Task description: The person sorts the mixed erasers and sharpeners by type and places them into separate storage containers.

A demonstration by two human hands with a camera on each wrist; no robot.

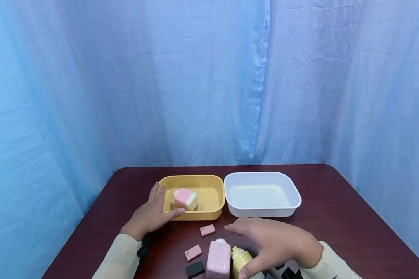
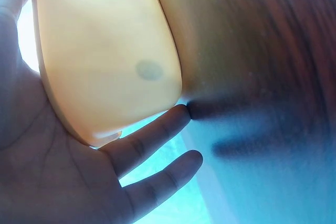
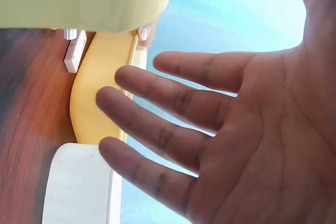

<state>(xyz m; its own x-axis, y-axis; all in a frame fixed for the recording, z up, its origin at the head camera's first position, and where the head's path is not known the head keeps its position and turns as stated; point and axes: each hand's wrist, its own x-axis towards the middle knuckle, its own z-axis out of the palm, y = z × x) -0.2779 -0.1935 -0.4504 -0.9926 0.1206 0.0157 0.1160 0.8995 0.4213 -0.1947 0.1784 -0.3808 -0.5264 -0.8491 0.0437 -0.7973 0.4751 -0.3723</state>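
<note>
My left hand (image 1: 150, 217) rests at the left end of a yellow tray (image 1: 209, 215), fingers along its outer side and thumb across the front rim. Fairly straight fingers beside the tray wall show in the left wrist view. Inside the tray lies a pink and cream bottle-shaped container (image 1: 185, 198). My right hand (image 1: 279, 240) hovers, fingers extended, over a yellow bottle (image 1: 241, 259); the right wrist view shows nothing in its palm. Left of that bottle is a pink bottle (image 1: 219, 260) with a white top.
A white tray (image 1: 263, 213) stands right beside the yellow one. Two small pink blocks (image 1: 207, 230) and a dark block (image 1: 195, 269) lie on the dark red table (image 1: 335, 232). Black and white things (image 1: 290, 270) are partly hidden under my right hand. Blue curtains (image 1: 209, 85) surround the table.
</note>
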